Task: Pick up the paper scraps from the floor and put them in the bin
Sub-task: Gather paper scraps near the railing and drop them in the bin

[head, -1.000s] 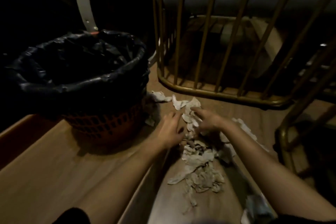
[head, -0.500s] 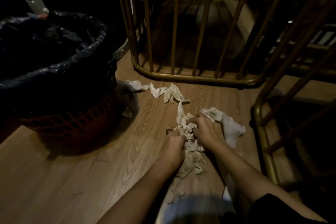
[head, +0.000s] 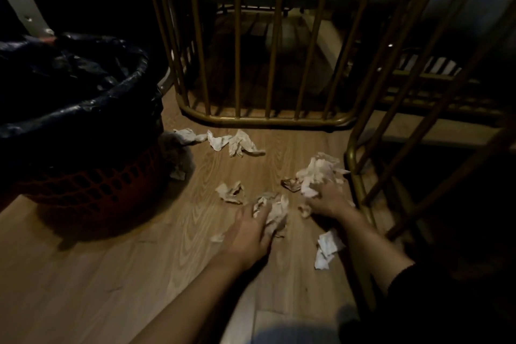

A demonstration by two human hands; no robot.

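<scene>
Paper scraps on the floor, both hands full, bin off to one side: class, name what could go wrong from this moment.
1. The right hand grips a loose, overflowing wad; bits could drop on the way across to the bin.
2. Scraps by the gold frame and the piece beside the right forearm lie outside both hands and may be missed.
3. The left hand presses a bundle flat rather than enclosing it, so it may scatter when lifted.

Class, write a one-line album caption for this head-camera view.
Two hands gather crumpled paper scraps off a wooden floor beside a lined bin.
</scene>
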